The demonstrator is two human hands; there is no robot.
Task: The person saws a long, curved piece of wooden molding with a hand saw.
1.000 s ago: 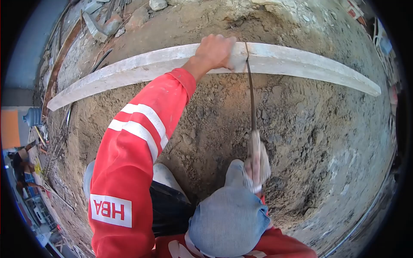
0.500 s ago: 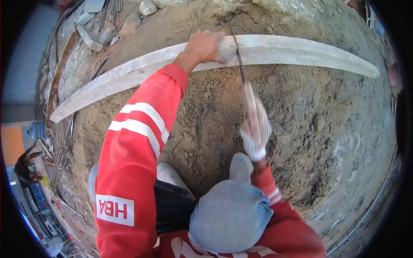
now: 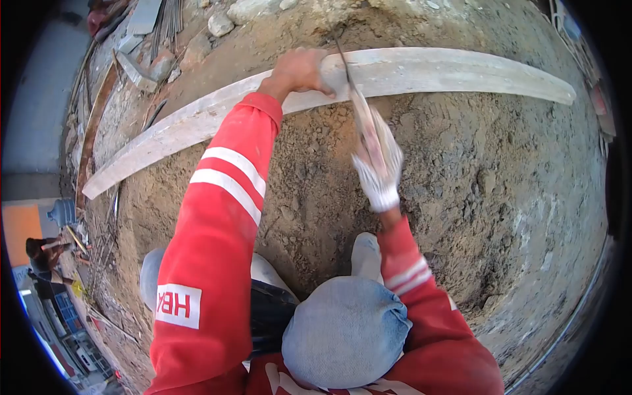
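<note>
A long, pale wooden beam point(image 3: 454, 71) lies across the upper part of the head view, bowed by the lens. My left hand point(image 3: 299, 71) grips it near the middle, fingers closed over its edge. In a white glove, my right hand point(image 3: 385, 168) is closed around the handle of a hand saw point(image 3: 368, 131), slightly blurred by motion. The narrow dark saw blade crosses the beam just right of my left hand, its tip past the far edge. Any cut in the wood is too small to make out.
Loose brown soil point(image 3: 309, 171) surrounds the beam. My bent knee point(image 3: 345, 329) and shoes are below it. Stones point(image 3: 220, 25), thin rods and scrap boards point(image 3: 99, 118) lie at upper left. Another person point(image 3: 45, 257) is at the far left near a blue water jug point(image 3: 62, 212).
My right hand has pushed the saw forward, away from me, so less blade shows between the handle and the beam. My left hand still holds the beam.
</note>
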